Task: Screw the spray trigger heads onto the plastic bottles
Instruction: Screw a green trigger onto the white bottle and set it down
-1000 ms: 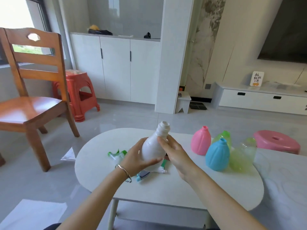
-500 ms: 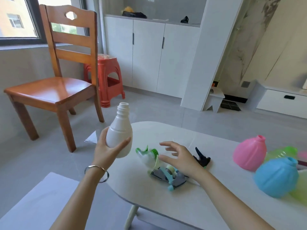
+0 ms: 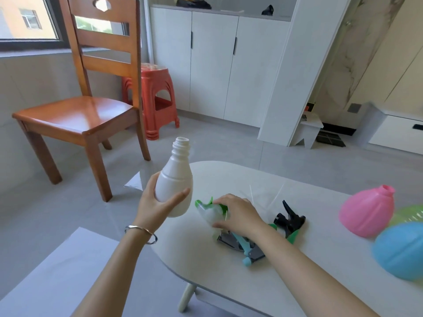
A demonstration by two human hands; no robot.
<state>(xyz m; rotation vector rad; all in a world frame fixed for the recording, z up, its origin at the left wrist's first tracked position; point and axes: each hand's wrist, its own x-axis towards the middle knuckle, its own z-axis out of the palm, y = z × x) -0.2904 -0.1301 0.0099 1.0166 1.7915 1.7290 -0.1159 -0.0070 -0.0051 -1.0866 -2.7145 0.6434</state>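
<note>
My left hand (image 3: 153,203) holds a white plastic bottle (image 3: 175,181) upright above the table's left end; its threaded neck is bare. My right hand (image 3: 238,213) lies on a white-and-green spray trigger head (image 3: 209,210) on the white table (image 3: 286,268), fingers curled over it. Under and beside that hand lie a blue-and-grey trigger head (image 3: 246,249) and a black trigger head (image 3: 289,218). At the right stand a pink bottle (image 3: 367,212), a blue bottle (image 3: 400,249) and a green bottle (image 3: 409,212), all without heads.
A wooden chair (image 3: 75,106) stands at the left, with an orange plastic stool (image 3: 155,97) behind it. White cabinets (image 3: 212,60) line the far wall. A small white step stool (image 3: 307,131) sits on the floor beyond the table.
My right hand has come down onto the white-and-green trigger head. The left hand keeps the white bottle raised. The view has shifted left since one second ago.
</note>
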